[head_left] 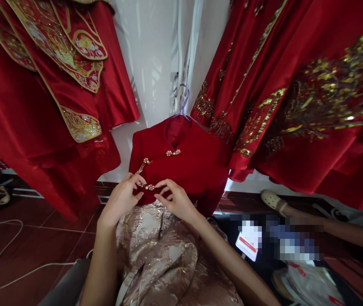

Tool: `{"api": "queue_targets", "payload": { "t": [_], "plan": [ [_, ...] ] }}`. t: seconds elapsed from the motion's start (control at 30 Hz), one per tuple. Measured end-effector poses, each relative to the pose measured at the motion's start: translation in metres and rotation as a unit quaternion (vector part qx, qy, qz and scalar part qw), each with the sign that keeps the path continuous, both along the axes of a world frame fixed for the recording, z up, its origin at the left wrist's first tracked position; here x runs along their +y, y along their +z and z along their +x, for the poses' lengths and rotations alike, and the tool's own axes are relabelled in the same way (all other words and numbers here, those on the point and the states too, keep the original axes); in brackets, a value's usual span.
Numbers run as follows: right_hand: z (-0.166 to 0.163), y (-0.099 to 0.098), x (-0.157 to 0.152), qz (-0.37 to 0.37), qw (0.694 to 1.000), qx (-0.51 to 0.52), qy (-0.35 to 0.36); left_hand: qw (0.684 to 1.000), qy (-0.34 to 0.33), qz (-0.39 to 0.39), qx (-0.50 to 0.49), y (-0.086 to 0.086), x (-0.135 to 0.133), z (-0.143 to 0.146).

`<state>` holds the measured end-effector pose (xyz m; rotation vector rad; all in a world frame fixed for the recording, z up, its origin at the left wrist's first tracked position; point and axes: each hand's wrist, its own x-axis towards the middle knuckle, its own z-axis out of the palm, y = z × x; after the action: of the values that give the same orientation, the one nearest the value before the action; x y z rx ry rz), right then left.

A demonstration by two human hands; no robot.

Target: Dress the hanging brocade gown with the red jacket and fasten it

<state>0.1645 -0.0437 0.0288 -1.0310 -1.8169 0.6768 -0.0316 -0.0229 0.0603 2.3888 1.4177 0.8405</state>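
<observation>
A dark red jacket (184, 170) hangs on a thin purple hanger (184, 106) in front of me. At its neck sits a fastened clasp of two beaded flowers (173, 152). Another beaded flower clasp (144, 162) lies slantwise on the jacket's left side. Lower down, my left hand (122, 197) has its curled fingers on the left part of a third flower clasp (150, 187), partly covering it. My right hand (176, 199) reaches the same clasp from the other side. Its index fingertip is at the clasp's edge, with thumb and fingers apart.
Red embroidered garments (82, 85) hang at the left, and gold-sequined red ones (315, 97) at the right. Shiny pinkish brocade (168, 255) lies across my lap. A white cable (18, 272) curls on the tiled floor. Plastic-wrapped items (311, 282) and another person's clog (273, 202) are at the right.
</observation>
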Motion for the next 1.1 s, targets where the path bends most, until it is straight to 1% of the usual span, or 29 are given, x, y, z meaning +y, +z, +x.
{"api": "queue_targets", "payload": {
  "t": [0.07, 0.17, 0.23, 0.37, 0.5, 0.7, 0.83, 1.0, 1.1],
  "plan": [
    [0.008, 0.006, -0.005, 0.003, 1.0, -0.003, -0.019, 1.0, -0.015, 0.012, 0.013, 0.002, -0.002, 0.0],
    [0.013, 0.013, -0.007, 0.016, 0.998, 0.001, -0.054, 0.999, 0.009, 0.04, 0.023, 0.003, -0.003, 0.002],
    [0.012, 0.014, -0.006, 0.009, 0.998, 0.01, -0.065, 0.998, 0.021, 0.05, 0.03, 0.003, -0.003, 0.004],
    [0.008, 0.01, -0.004, -0.018, 0.998, 0.018, -0.048, 0.998, 0.022, 0.035, 0.052, 0.001, -0.002, 0.005],
    [0.003, 0.0, -0.002, -0.024, 0.999, 0.026, -0.021, 0.997, 0.021, 0.044, 0.054, 0.0, 0.0, 0.005],
    [0.0, -0.009, 0.002, -0.049, 0.998, 0.05, -0.002, 1.0, -0.01, 0.03, 0.0, -0.002, 0.004, 0.008],
    [-0.001, -0.013, 0.003, -0.064, 0.996, 0.058, 0.016, 0.999, -0.019, 0.012, -0.038, -0.003, 0.004, 0.011],
    [-0.001, -0.012, 0.003, -0.065, 0.996, 0.061, 0.018, 0.997, -0.026, -0.009, -0.072, -0.004, 0.005, 0.01],
    [-0.001, -0.011, 0.002, -0.071, 0.996, 0.055, 0.022, 0.994, -0.035, -0.046, -0.097, -0.005, 0.005, 0.009]
  ]
}}
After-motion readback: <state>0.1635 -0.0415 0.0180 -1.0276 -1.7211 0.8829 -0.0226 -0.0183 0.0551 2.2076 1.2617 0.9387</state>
